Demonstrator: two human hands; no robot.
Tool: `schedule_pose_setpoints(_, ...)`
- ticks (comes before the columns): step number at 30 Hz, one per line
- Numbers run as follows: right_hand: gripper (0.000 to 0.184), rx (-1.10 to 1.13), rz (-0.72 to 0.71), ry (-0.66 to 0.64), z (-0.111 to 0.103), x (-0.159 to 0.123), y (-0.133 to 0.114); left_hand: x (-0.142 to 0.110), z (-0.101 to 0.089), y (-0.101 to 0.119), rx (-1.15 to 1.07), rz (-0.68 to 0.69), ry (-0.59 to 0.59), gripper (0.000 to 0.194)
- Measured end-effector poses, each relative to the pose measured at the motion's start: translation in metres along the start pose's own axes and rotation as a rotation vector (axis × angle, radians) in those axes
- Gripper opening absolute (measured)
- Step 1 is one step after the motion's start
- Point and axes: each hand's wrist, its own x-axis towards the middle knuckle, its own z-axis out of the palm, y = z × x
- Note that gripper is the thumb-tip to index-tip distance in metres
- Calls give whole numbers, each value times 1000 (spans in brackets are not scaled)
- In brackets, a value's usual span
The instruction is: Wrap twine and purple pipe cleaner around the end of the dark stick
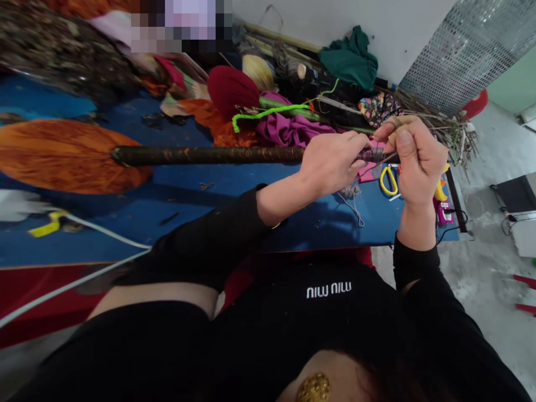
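A long dark wooden stick (221, 154) lies level above the table, with an orange oval fabric piece (54, 156) at its left end. My left hand (333, 161) is wrapped round the stick near its right end. Just beyond those fingers, grey cord (374, 154) is wound around the stick. My right hand (419, 153) is closed, thumb against fingers, at the stick's right end, pinching a strand of the cord that runs from the winding. Part of the stick's tip is hidden behind the right hand.
On the blue table (293, 223) are yellow-handled scissors (389, 181), a loose cord bundle (349, 192) and a pink power strip (444, 212). Behind lie purple cloth (288, 128), a bright green fuzzy stem (268, 113), green cloth (352, 58) and twigs (444, 125). A white cable (104, 234) hangs at left.
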Motion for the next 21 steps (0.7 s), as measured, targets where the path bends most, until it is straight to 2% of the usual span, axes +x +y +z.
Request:
schedule_pose_setpoints(9, 48, -54, 114, -62, 0, 0, 13, -4, 5, 5, 17, 22, 87, 38)
schedule_pose_setpoints(12, 44, -76, 131, -75, 0, -2, 16, -5, 8, 6, 37, 49, 110, 39)
schedule_pose_setpoints(15, 41, -78, 112, -58, 1, -3, 21, -5, 12, 4, 55, 101, 148, 39)
schedule_pose_setpoints(18, 47, -63, 119, -31, 3, -4, 23, -5, 16, 0, 60, 160, 180, 41)
schedule_pose_setpoints(21, 47, -60, 158, 68, 3, -9, 14, -6, 16, -3, 105, 178, 185, 44)
